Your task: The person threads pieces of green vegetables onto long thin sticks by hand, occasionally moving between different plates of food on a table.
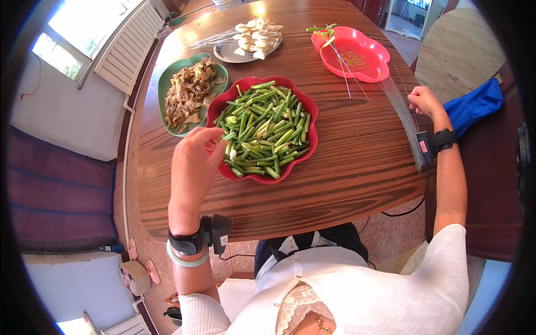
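My left hand (197, 155) is at the left rim of a dark red scalloped bowl (313, 138) full of cut green garlic stems (268, 130), its thumb and forefinger pinching a piece of green stem. My right hand (423, 102), fingers bent together, holds a thin metal skewer above a bundle of skewers (402, 113) on the table's right side. A bright red flower-shaped tray (377, 63) bears a few skewers threaded with green stem pieces (328, 41), their bare ends over its edge.
On the wooden table (343, 176) a green dish (165, 77) holds brown torn food pieces (188, 94). Behind it, a metal plate (228, 54) carries skewered pale food pieces (258, 35). A blue cloth (473, 104) lies right of my right hand. Cables hang from both wrist devices.
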